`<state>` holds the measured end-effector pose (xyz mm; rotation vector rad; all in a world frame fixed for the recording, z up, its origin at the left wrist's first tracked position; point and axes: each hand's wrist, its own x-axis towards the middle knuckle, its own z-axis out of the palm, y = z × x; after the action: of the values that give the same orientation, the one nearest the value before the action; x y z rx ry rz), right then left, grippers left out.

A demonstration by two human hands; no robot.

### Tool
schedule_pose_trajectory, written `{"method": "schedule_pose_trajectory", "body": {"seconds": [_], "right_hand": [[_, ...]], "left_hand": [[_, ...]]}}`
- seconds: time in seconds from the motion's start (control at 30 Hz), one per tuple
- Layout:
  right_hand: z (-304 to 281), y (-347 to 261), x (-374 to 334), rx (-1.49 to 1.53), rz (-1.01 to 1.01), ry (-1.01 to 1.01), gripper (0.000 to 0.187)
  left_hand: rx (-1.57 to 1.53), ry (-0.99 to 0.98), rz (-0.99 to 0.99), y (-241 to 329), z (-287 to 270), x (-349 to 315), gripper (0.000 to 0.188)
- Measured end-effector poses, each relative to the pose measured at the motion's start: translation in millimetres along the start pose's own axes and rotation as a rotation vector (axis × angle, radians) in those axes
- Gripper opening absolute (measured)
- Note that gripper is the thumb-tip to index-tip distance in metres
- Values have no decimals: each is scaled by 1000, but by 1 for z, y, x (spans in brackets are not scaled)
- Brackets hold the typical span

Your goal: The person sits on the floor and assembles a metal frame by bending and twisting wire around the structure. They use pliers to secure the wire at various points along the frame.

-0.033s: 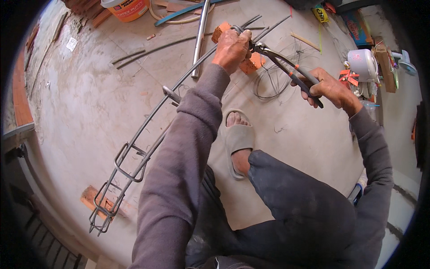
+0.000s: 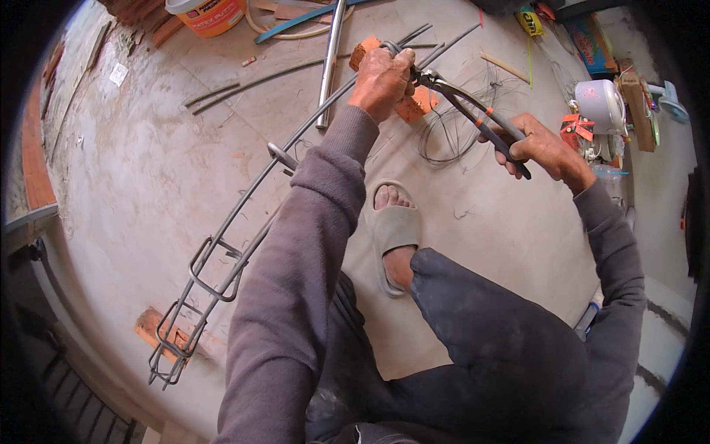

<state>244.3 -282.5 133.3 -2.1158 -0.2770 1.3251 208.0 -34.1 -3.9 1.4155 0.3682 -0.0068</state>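
Lower L, an orange brick [image 2: 150, 323] sat under the near end of the rebar cage [image 2: 239, 206], which ran diag. up to the L hand [image 2: 379, 83], closed round its bars nr the far end. Pincers [image 2: 445, 86] had their head just beside that fist; wire coil [image 2: 444, 161] lay nr; R hand [image 2: 546, 149] gripped the handles.

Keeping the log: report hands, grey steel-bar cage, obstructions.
Left hand curled over cage; right hand gripping black, orange-banded pincers, head beside left hand. Loose grey wire coil on pale floor near pincers.
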Motion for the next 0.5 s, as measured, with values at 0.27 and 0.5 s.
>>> {"method": "schedule_pose_trajectory", "body": {"seconds": [0.27,0.5], "right_hand": [[20,48,25,64,-143,115,52],[37,68,40,64,-213,214,53]], "left_hand": [[77,18,49,-4,0,4,38],[163,36,70,-1,0,4,42]]}}
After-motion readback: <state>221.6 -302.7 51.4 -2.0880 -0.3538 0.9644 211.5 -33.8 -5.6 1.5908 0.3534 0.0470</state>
